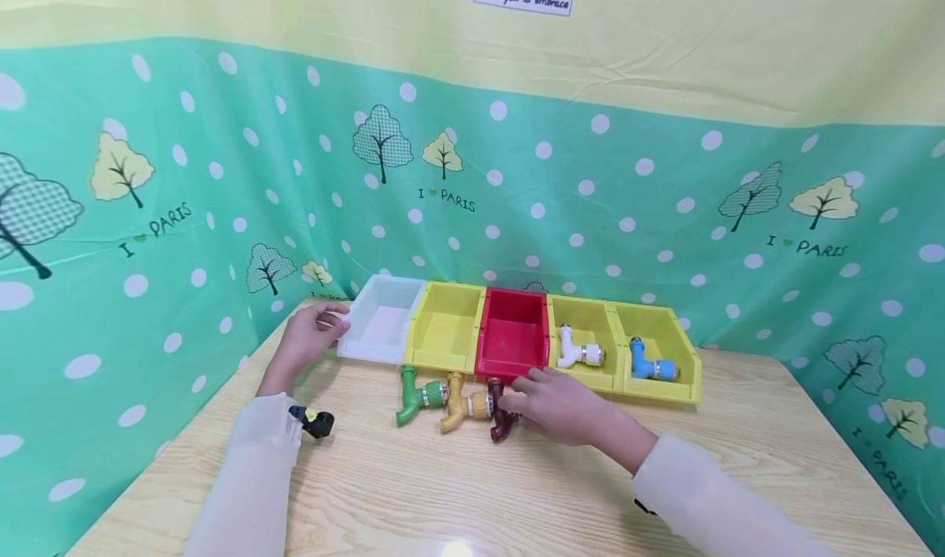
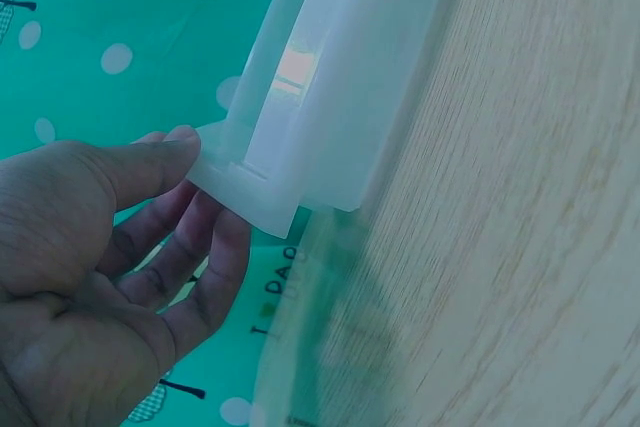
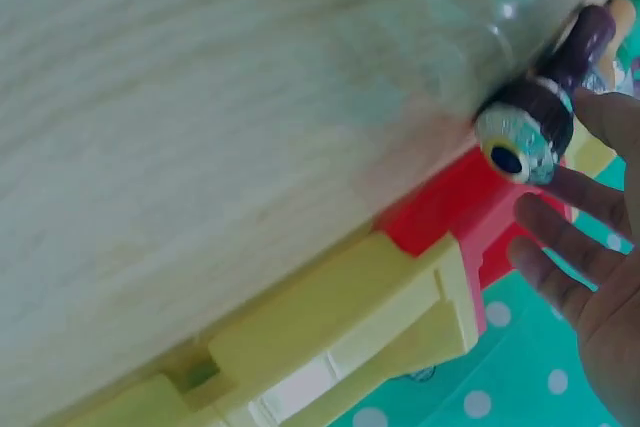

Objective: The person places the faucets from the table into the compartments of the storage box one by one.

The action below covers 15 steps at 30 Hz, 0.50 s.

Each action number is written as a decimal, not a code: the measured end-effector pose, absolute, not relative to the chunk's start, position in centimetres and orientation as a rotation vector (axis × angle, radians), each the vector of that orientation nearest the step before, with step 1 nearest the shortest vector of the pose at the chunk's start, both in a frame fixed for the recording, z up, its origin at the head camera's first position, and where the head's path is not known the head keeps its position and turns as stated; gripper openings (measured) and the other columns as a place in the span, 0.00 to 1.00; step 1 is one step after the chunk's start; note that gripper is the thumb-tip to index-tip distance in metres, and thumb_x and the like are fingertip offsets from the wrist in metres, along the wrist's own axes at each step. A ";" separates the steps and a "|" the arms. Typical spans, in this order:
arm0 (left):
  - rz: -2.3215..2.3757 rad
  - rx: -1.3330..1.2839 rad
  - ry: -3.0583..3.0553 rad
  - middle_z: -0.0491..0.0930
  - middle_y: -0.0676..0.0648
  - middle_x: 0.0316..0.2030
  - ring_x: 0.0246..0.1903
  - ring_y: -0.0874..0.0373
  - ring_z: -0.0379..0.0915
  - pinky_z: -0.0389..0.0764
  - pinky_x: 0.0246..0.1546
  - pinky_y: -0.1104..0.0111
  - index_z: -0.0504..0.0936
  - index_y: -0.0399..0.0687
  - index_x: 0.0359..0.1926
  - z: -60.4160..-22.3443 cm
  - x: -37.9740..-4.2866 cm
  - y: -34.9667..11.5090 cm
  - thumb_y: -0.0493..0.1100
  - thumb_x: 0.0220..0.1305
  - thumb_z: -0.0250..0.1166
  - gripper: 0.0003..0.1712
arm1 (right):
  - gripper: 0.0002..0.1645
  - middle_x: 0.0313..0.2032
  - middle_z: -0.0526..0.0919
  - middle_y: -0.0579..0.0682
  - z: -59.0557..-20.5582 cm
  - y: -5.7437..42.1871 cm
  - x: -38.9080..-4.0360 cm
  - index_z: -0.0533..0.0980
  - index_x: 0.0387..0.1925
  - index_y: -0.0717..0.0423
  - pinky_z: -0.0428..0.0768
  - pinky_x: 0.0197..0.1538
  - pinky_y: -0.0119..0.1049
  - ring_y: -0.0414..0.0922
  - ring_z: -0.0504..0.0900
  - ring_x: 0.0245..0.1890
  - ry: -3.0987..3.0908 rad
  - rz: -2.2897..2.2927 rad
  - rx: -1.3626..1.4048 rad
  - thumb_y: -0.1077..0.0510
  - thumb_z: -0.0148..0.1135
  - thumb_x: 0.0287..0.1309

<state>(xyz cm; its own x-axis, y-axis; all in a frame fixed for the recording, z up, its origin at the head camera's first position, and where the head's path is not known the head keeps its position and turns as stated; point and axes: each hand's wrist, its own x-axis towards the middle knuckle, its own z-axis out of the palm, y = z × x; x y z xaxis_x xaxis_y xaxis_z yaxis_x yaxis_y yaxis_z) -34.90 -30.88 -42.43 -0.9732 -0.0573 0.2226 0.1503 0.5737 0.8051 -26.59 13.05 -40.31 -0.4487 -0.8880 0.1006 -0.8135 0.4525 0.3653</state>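
My left hand (image 1: 306, 337) is at the outer side of the white translucent bin (image 1: 378, 355), the leftmost of the row. In the left wrist view, the thumb and fingers of that hand (image 2: 130, 247) pinch the edge of its wall. My right hand (image 1: 561, 409) holds a dark red faucet (image 1: 499, 422) in front of the red bin (image 1: 514, 335). The right wrist view has the thumb and forefinger on either side of the faucet (image 3: 540, 112), the other fingers spread apart. Left of it lie a tan faucet (image 1: 455, 405) and a green faucet (image 1: 408, 397).
A yellow bin (image 1: 445, 360) stands between the white and red ones. Further right, a white faucet (image 1: 568, 348) and a blue faucet (image 1: 642, 362) lie in two yellow bins. The bins stand on a wooden table (image 1: 413, 491), near a green dotted curtain (image 1: 458, 237).
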 end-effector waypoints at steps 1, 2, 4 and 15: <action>-1.353 -0.077 -2.580 0.76 0.38 0.43 0.43 0.45 0.74 0.84 0.36 0.62 0.76 0.44 0.52 -42.4 -34.9 -30.9 0.42 0.66 0.62 0.16 | 0.20 0.42 0.79 0.46 -40.4 12.9 -26.5 0.75 0.55 0.38 0.79 0.47 0.40 0.45 0.75 0.40 -2.429 -0.384 1.476 0.47 0.63 0.60; -1.351 -0.076 -2.580 0.76 0.38 0.43 0.43 0.45 0.74 0.84 0.35 0.62 0.76 0.44 0.52 -42.4 -34.9 -30.9 0.42 0.66 0.62 0.16 | 0.20 0.43 0.79 0.46 -40.5 12.7 -26.4 0.75 0.55 0.37 0.79 0.47 0.40 0.46 0.75 0.40 -2.430 -0.382 1.491 0.47 0.62 0.60; -1.348 -0.076 -2.579 0.76 0.38 0.43 0.43 0.45 0.75 0.84 0.35 0.62 0.76 0.44 0.52 -42.4 -34.9 -30.9 0.42 0.66 0.62 0.15 | 0.21 0.44 0.78 0.46 -40.8 12.5 -26.2 0.74 0.56 0.34 0.79 0.48 0.41 0.46 0.74 0.41 -2.446 -0.368 1.517 0.48 0.62 0.61; -1.357 -0.068 -2.579 0.76 0.39 0.43 0.43 0.46 0.75 0.84 0.36 0.62 0.76 0.45 0.52 -42.4 -34.8 -30.9 0.43 0.66 0.62 0.15 | 0.19 0.38 0.76 0.44 -40.7 11.6 -26.1 0.76 0.52 0.31 0.76 0.39 0.36 0.42 0.71 0.34 -2.649 -0.215 1.510 0.51 0.63 0.60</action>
